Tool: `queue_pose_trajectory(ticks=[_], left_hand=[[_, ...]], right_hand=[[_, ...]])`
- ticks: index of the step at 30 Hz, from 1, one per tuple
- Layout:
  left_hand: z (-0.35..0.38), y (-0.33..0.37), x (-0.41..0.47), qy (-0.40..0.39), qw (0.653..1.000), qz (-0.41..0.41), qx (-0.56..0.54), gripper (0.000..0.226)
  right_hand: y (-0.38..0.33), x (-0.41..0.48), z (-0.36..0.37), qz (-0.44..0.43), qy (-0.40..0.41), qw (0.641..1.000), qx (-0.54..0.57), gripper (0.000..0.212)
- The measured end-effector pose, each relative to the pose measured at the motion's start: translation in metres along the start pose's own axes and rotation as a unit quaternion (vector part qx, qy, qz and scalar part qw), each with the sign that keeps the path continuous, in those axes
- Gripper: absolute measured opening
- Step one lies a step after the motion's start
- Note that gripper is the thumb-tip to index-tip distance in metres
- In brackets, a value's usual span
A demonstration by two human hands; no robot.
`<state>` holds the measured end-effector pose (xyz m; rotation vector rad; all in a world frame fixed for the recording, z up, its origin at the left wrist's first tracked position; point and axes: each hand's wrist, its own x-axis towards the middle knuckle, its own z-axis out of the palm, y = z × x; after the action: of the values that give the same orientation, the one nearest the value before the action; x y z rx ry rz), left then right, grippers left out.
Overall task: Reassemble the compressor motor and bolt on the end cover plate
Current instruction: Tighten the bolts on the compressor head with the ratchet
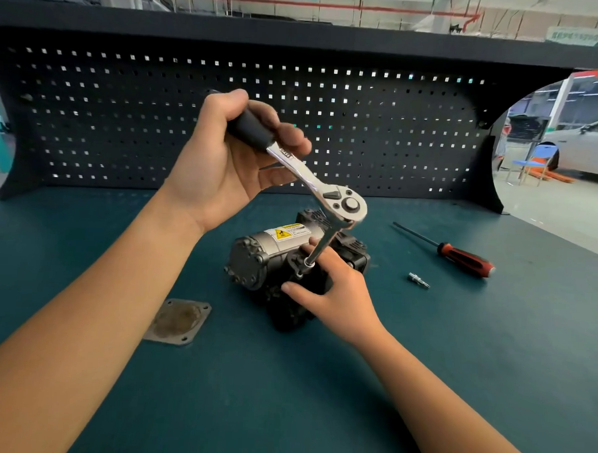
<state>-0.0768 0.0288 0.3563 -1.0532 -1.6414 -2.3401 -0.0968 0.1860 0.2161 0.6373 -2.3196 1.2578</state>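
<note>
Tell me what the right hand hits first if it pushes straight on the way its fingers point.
The right hand grips the compressor; straight on, its fingers meet the ratchet's extension bar first, then likely the silver motor housing, though depth is unclear.

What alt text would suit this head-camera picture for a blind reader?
A person's left hand grips a ratchet wrench whose extension meets a compressor motor, which the right hand holds on a green bench. A cover plate lies to its left, a screwdriver to its right.
</note>
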Motion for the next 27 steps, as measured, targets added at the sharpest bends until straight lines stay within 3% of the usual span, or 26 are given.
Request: queue_pose_trajectory(ticks=[3,6,10,15,20,23,27], left_hand=[[0.006,0.0,-0.003,0.029,0.999,0.008,-0.023,0.056],[0.01,0.0,-0.005,0.054,0.998,0.024,-0.022,0.044],[0.016,-0.003,-0.005,0.066,0.997,0.039,0.005,0.036],[0.021,-0.005,0.001,0.092,0.995,0.039,0.017,0.033],[0.024,-0.007,0.004,0.154,0.986,0.038,-0.043,0.033],[0.026,-0.009,-0.005,0.192,0.977,0.083,-0.036,0.027],[0.036,-0.014,-0.024,0.159,0.976,0.145,0.024,0.019]], right_hand=[[-0.006,-0.003,-0.004,-0.031,0.02,0.999,0.023,0.053],[-0.017,-0.008,-0.008,-0.07,0.079,0.988,0.114,0.034],[-0.027,-0.01,-0.008,-0.035,0.088,0.975,0.202,0.021],[-0.023,-0.006,-0.013,-0.046,0.086,0.982,0.16,0.013],[-0.021,0.004,-0.018,-0.062,0.081,0.989,0.11,0.013],[-0.023,0.011,-0.021,-0.064,0.064,0.991,0.095,0.014],[-0.021,0.012,-0.023,-0.051,0.05,0.99,0.122,0.015]])
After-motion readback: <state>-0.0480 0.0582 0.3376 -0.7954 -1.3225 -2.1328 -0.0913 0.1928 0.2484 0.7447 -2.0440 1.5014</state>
